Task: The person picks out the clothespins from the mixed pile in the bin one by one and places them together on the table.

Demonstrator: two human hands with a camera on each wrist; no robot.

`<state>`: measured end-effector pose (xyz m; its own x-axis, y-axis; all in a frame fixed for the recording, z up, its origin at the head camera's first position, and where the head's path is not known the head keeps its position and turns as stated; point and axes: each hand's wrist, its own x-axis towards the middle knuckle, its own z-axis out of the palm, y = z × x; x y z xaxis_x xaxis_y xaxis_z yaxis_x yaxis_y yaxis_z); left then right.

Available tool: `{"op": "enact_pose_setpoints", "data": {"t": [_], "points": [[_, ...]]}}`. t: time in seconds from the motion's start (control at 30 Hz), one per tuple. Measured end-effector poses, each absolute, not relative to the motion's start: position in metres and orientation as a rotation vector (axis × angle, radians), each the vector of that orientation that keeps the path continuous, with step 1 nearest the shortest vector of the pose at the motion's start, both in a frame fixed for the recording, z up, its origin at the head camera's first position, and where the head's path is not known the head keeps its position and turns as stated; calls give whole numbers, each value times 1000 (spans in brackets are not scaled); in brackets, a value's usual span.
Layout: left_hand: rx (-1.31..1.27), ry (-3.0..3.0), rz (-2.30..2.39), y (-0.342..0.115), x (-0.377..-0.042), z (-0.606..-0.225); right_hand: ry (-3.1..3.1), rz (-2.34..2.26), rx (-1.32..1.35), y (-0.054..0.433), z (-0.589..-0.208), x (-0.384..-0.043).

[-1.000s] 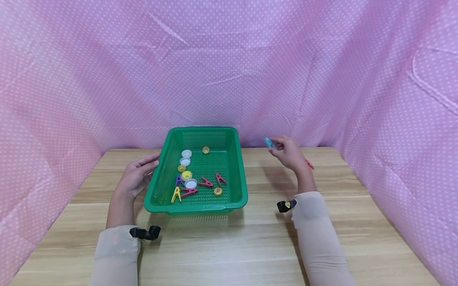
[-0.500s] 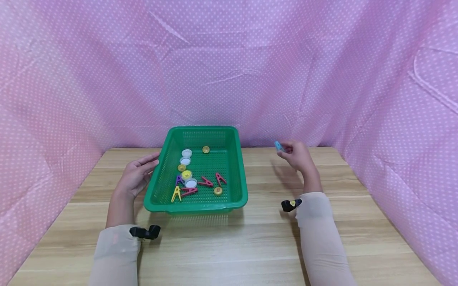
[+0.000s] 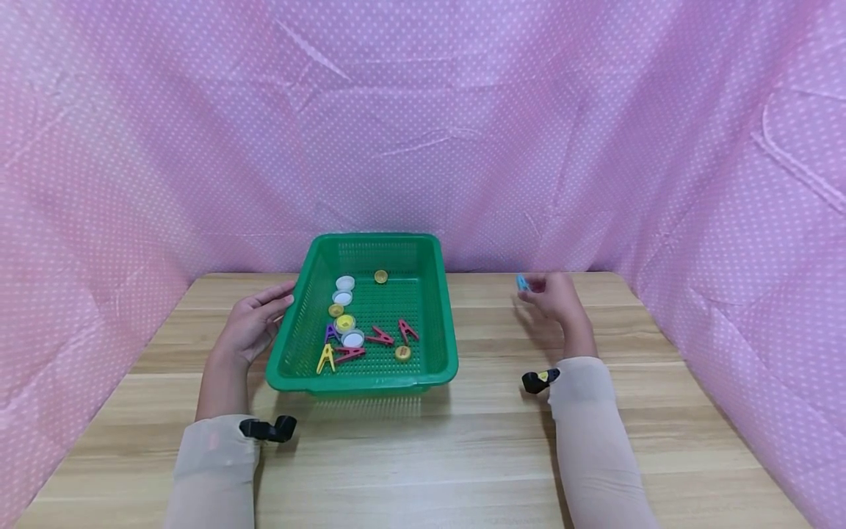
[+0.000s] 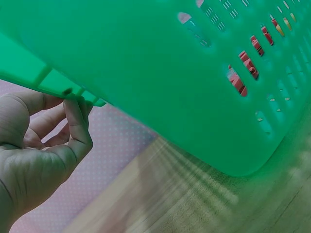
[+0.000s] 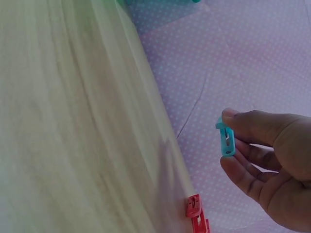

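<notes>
My left hand (image 3: 250,327) pinches the left rim of a green plastic basket (image 3: 444,316); in the left wrist view its fingers and thumb meet at that rim. Off to the right, my right hand (image 3: 554,297) holds a light blue clothespin (image 5: 226,138) between thumb and fingertips, above the far part of the table. A red clothespin (image 5: 196,212) lies close to the table's far edge in the right wrist view; the right hand and forearm hide it in the head view.
Inside the basket are several red clothespins (image 3: 380,336), a yellow clothespin (image 3: 326,360) and a purple clothespin (image 3: 330,333). White round caps (image 3: 345,283) and gold-coloured caps (image 3: 403,353) lie among them. A pink dotted curtain (image 3: 423,132) hangs behind the wooden table (image 3: 370,470).
My right hand has moved right and lower with the light blue clothespin, and the red clothespin on the table has gone behind it in the head view. Left hand and basket barely differ.
</notes>
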<state>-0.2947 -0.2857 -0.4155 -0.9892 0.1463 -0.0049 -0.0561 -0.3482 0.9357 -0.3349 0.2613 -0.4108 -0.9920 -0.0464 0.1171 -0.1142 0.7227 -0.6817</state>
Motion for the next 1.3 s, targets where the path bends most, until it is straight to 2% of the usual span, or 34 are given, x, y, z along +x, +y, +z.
{"op": "enact_pose_setpoints", "data": {"t": [0.5, 0.87, 1.3], "points": [[84, 1753, 2449, -286, -297, -413, -2975, 1153, 11, 269, -422, -331], [83, 1738, 2458, -286, -298, -411, -3036, 957, 51, 271, -423, -335], [103, 1740, 2459, -286, -297, -412, -3075, 936, 30, 272, -416, -332]]}}
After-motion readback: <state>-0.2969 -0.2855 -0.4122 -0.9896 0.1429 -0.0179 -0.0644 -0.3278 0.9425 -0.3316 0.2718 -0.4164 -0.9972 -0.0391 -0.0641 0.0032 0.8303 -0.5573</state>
